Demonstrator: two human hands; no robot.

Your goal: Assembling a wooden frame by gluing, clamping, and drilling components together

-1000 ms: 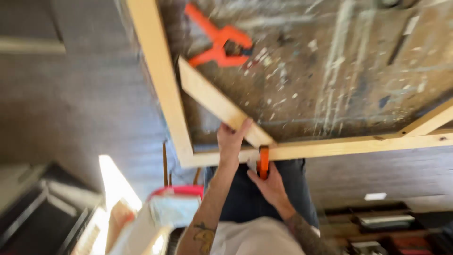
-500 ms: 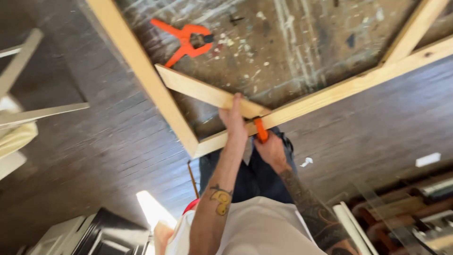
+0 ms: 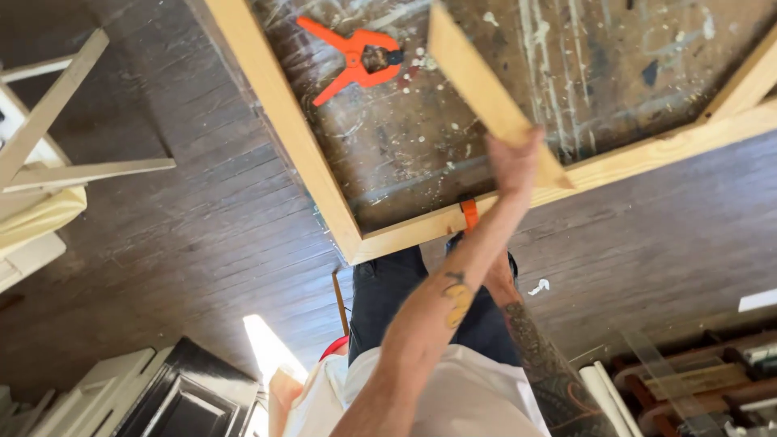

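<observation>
A paint-stained worktop (image 3: 502, 105) stands over a dark wood floor (image 3: 186, 251). An orange clamp (image 3: 356, 61) lies inside the frame (image 3: 283, 129). The left hand (image 3: 514, 162) grips a slat (image 3: 486, 89); the right hand (image 3: 494, 271), under the edge, I cannot tell.

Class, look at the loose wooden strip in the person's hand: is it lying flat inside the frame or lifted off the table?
Lifted. The left hand holds the wooden strip tilted, its far end raised above the paint-spattered table.

Woodworking shop. Paint-spattered workbench top (image 3: 502, 162) beyond the hands, bare timber frame (image 3: 283, 137) laid on it, orange spring clamp (image 3: 356, 61) beside. Dark plank floor (image 3: 186, 243) below; offcuts and lumber (stacked loosely) (image 3: 73, 174) off left.
</observation>
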